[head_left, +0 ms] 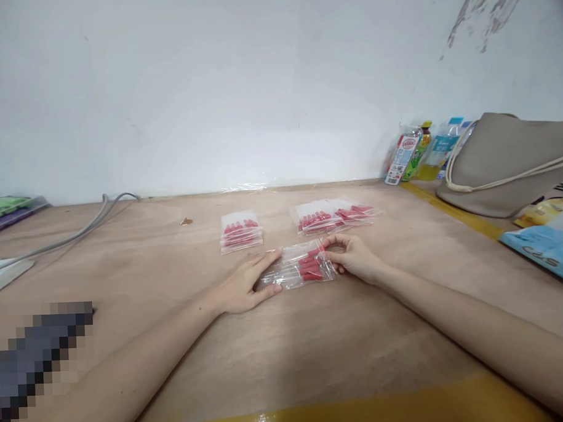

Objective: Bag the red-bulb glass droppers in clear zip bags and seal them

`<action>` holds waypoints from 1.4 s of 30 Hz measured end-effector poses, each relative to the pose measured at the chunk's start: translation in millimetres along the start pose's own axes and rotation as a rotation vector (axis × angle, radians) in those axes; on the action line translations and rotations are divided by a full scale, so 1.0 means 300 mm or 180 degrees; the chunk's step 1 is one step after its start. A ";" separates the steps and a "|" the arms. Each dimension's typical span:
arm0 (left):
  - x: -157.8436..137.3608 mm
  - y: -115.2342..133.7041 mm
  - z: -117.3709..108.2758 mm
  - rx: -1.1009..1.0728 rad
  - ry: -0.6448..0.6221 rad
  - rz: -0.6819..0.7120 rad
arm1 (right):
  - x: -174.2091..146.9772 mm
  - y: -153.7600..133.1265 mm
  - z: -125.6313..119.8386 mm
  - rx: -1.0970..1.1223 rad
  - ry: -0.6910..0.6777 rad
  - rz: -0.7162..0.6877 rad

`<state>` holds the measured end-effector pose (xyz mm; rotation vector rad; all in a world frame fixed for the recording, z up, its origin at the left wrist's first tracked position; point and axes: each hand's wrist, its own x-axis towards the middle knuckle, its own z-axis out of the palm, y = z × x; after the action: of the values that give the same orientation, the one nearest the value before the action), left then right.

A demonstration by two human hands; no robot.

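Note:
A clear plastic bag (290, 273) lies on the wooden table between my hands, holding several slim pieces with red ends. My left hand (245, 286) rests at the bag's left end, thumb and fingers spread apart along it. At the other end, my right hand (352, 258) pinches the bag's edge between thumb and fingers, close to the red ends. Just beyond sit a small stack of similar bags (241, 229) on the left and a wider pile of bags (332, 215) on the right, both showing red pieces inside.
A grey bag (510, 160) with a cord and several bottles (404, 154) stand at the back right. A blue packet (541, 245) lies near the right edge. A grey cable (79, 227) runs along the left. A blurred dark object (37, 361) is at the lower left.

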<state>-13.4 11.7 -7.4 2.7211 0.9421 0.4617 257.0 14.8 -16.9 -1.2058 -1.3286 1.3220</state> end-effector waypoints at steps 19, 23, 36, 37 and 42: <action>0.008 0.002 0.001 0.0059 0.0045 0.0070 | 0.010 0.002 -0.020 -0.0508 -0.0255 -0.0164; 0.008 0.003 0.001 0.0062 0.0075 0.0078 | 0.015 0.009 -0.009 -0.0311 -0.0534 -0.0209; 0.003 0.000 0.000 -0.0019 0.0114 0.0070 | 0.025 0.009 -0.020 -0.0707 0.0174 -0.0299; 0.004 -0.001 -0.003 -0.0002 0.0183 0.0097 | 0.029 0.013 -0.016 -0.0737 0.0303 -0.0261; 0.054 -0.056 -0.019 0.0534 0.0821 -0.0126 | 0.067 0.044 0.014 -0.0848 0.0320 -0.0355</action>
<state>-12.8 35.5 -3.7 2.8320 1.1438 0.7734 250.7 33.6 -31.1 -1.3374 -1.5096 1.0151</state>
